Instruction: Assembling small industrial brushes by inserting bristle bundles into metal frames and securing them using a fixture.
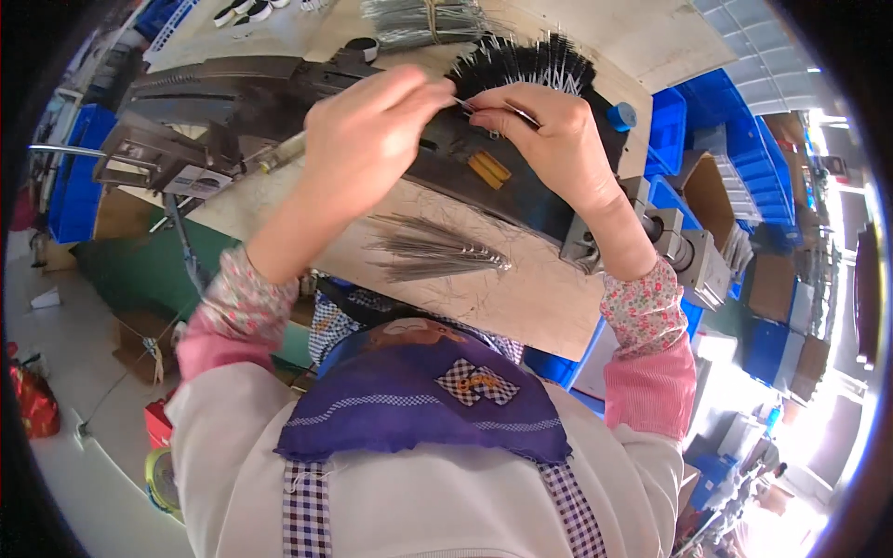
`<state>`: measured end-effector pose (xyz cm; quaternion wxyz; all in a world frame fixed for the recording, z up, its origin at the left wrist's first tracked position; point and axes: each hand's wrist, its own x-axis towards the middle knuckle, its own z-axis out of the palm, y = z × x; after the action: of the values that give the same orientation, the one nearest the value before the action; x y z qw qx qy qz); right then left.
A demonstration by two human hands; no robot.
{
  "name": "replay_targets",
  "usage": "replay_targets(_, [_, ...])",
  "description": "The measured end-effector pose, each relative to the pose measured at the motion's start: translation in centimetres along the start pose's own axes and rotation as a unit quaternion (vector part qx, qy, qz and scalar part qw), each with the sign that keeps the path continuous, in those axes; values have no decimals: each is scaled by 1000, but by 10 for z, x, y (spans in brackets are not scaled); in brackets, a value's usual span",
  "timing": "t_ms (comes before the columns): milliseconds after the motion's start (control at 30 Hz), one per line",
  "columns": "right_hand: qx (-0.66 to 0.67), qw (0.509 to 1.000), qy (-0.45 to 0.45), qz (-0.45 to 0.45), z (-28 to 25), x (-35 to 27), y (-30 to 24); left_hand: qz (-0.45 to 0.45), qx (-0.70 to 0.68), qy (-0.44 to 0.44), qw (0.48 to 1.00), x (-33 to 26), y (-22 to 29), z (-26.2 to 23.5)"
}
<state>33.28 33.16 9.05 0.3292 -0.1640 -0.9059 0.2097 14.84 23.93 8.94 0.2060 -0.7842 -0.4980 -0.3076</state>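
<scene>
Both hands are raised close together over a dark metal work plate (437,186). My left hand (367,135) is closed, its fingertips pinched at one end of a thin metal wire (463,104). The fingers of my right hand (549,126) are closed too, gripping the same wire a short way to the right. Just beyond the right hand lies a pile of black bristle brushes (521,63) with pale wire stems. Below the hands, a fanned bundle of thin grey wires (433,251) rests on the wooden tabletop (530,298). A small yellow piece (489,169) sits on the plate.
A tied bundle of wires (423,20) lies at the far side. Metal machine parts (167,153) stand at the left, and a metal fixture (684,246) at the right edge. A blue roll (620,116) is near blue plastic bins (735,139). Loose wires litter the tabletop.
</scene>
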Motion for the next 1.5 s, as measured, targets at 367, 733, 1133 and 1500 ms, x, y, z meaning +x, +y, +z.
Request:
replay_targets(367, [28, 997, -31, 59, 22, 6, 11, -395, -918, 21, 23, -34, 4, -44])
replay_targets(733, [-50, 997, -30, 41, 18, 11, -11, -418, -446, -108, 784, -79, 36, 18])
replay_targets(1133, [-214, 944, -23, 249, 63, -70, 23, -684, -515, 162, 490, -174, -62, -28])
replay_targets(1500, [-61, 941, 24, 331, -57, -70, -78, -362, -799, -79, 474, -16, 61, 1])
